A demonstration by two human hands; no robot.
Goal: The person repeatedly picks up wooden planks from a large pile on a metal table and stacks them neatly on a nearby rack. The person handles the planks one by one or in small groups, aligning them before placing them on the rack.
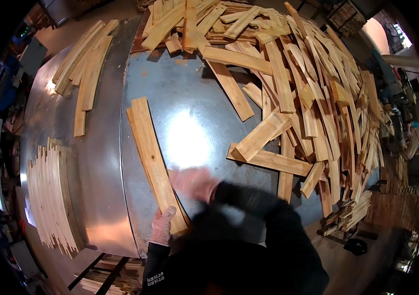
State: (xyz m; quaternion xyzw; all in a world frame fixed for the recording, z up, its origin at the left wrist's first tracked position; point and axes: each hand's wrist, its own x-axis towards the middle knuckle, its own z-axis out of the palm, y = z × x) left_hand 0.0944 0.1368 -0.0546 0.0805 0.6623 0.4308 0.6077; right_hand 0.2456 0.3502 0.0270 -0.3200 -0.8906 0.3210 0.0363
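A long wooden board (148,147) with a small knot lies slanted across the metal table in front of me. A strip of a second board's edge seems to show beneath it. My left hand (161,225), in a pale pinkish glove, is closed on the board's near end, thumb on top. My right hand (193,184), gloved alike, is blurred by motion just right of the board's lower half. Whether its fingers touch the wood or hold anything cannot be made out.
A large jumbled heap of boards (312,108) covers the table's right and far side. Several boards (89,73) lie at the far left, and a neat row of strips (52,196) stands at the near left. A seam (122,123) divides the metal tabletop (170,88).
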